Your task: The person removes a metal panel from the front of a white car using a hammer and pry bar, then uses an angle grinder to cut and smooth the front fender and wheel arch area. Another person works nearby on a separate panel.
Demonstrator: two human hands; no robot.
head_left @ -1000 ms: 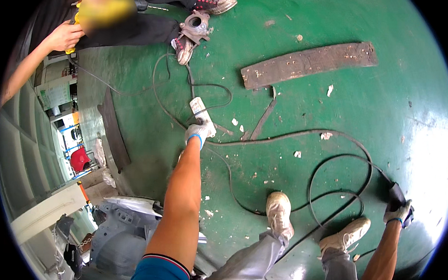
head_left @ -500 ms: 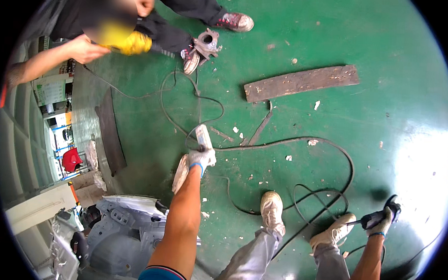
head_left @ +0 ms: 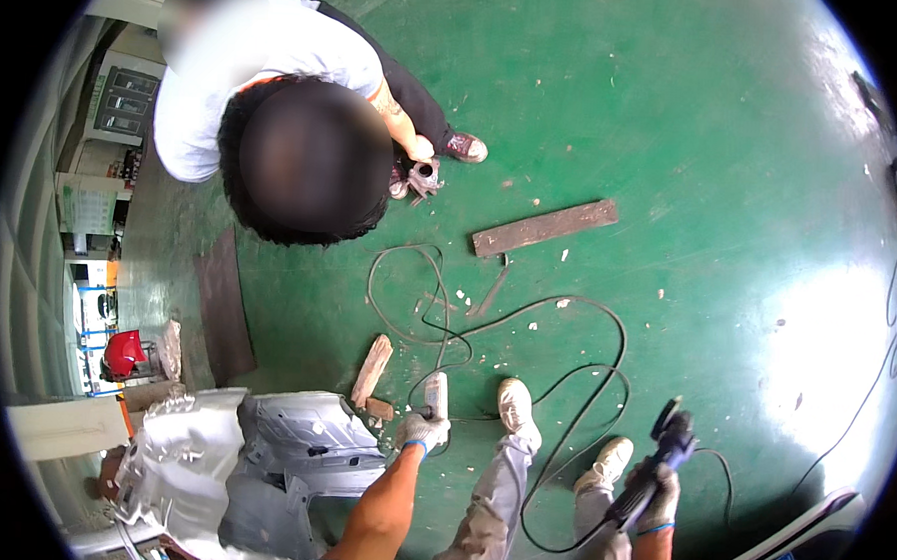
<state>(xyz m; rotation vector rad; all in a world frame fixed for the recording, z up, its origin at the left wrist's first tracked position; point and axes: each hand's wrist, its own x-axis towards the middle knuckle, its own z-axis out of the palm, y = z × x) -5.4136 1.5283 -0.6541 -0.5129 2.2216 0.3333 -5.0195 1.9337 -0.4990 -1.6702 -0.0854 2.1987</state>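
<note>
1. A worker stands on a green floor (head_left: 676, 120), both gloved hands full. The left hand (head_left: 423, 430) is clenched around a white plug block (head_left: 435, 395); the right hand (head_left: 657, 496) grips a black grinder (head_left: 668, 435), held low beside the right shoe (head_left: 606, 465).

2. A black cable (head_left: 527, 313) loops across the floor from the block, round past the shoes and back toward the grinder. It lies in loose coils and crosses itself near the middle of the floor.

3. By my reading the step in hand is getting the tool and its lead under control: the grinder is off the floor, not set to any workpiece. The next move seems to call for keeping the slack cable free of the feet and of the wood scraps (head_left: 373, 369) beside the left hand.

4. A dark plank (head_left: 544, 227) lies further out, white chips scattered about it. Silvery car body panels (head_left: 261, 452) sit at the floor's lower left edge, just beside the left arm.

5. A second person (head_left: 276, 102) crouches at the far side, one hand on a small metal part (head_left: 423, 176).

6. No box, bin or tray shows anywhere; nothing here is held in a container.
</note>
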